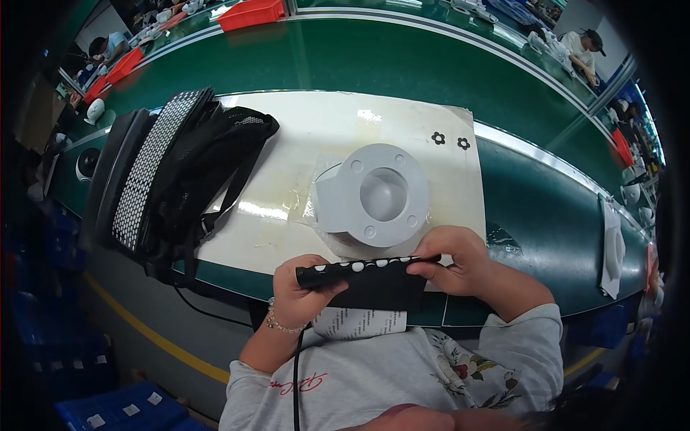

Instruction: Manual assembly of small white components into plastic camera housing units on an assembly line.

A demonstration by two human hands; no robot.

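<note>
Both my hands hold a black strip with a row of white dots point(363, 267) near my chest, at the front edge of the bench. My left hand point(305, 287) grips its left end. My right hand point(453, 258) pinches its right end. A black flat piece point(381, 291) hangs under the strip, with a white printed sheet point(359, 323) below it. Just beyond my hands sits a grey round plastic part point(381, 195) with a central hollow, lying on clear plastic film.
A white mat point(302, 136) covers the green bench point(374, 57). A pile of black dotted mesh strips point(169, 172) lies at the left. Two small black flower shapes point(451, 140) rest on the mat. Red bins point(251, 13) and other workers sit beyond.
</note>
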